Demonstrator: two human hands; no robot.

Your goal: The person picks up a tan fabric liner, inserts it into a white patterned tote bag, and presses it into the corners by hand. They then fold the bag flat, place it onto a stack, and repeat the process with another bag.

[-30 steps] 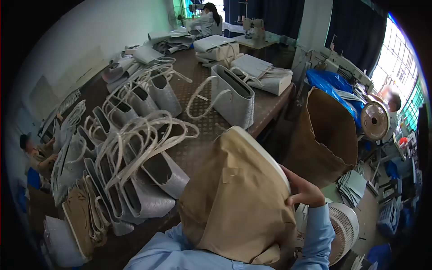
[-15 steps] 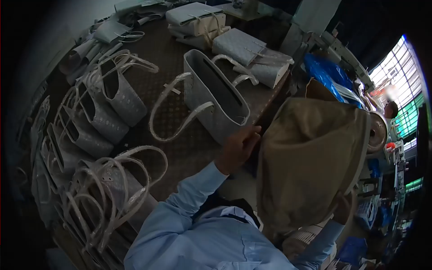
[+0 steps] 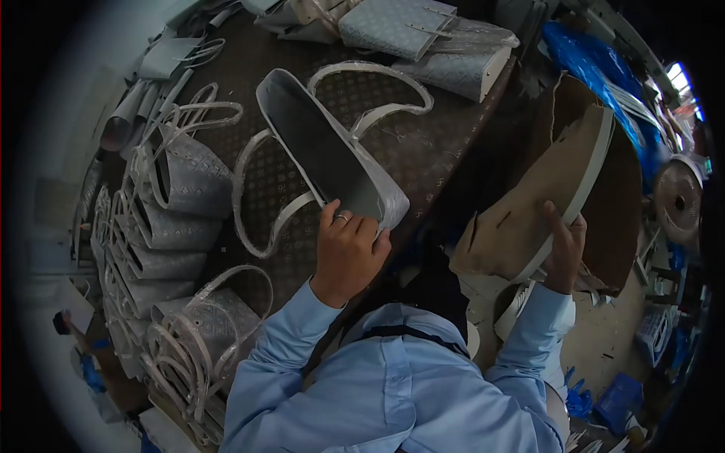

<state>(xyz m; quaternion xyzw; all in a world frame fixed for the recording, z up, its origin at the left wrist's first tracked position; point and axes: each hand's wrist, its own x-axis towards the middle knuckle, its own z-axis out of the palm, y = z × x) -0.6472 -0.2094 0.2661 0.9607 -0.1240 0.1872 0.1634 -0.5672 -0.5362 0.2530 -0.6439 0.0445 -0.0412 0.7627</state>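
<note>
My left hand (image 3: pixel 350 253) wears a ring and has its fingers curled over the near end of a grey handbag's rim. That patterned handbag (image 3: pixel 393 198) stands on the table with its mouth open upward, its two pale handles spread to either side. Out to the right, my right hand (image 3: pixel 565 253) grips a tan, bag-shaped piece (image 3: pixel 510 219) by its pale edge band, thumb on the near side. The piece hangs tilted beside the table; part of its far side is hidden.
Several grey handbags (image 3: pixel 196 175) stand in a row along the left, with a cluster of pale handles (image 3: pixel 198 332) nearer me. More wrapped bags (image 3: pixel 396 29) lie at the table's far side. Right of the table are blue plastic sheeting (image 3: pixel 585 60), a fan (image 3: pixel 677 200) and a blue crate (image 3: pixel 621 400).
My left hand has come onto the handbag's rim, and the bag's mouth now faces me more. The tan piece has turned and tilted, with my right hand higher on its edge. The view has shifted.
</note>
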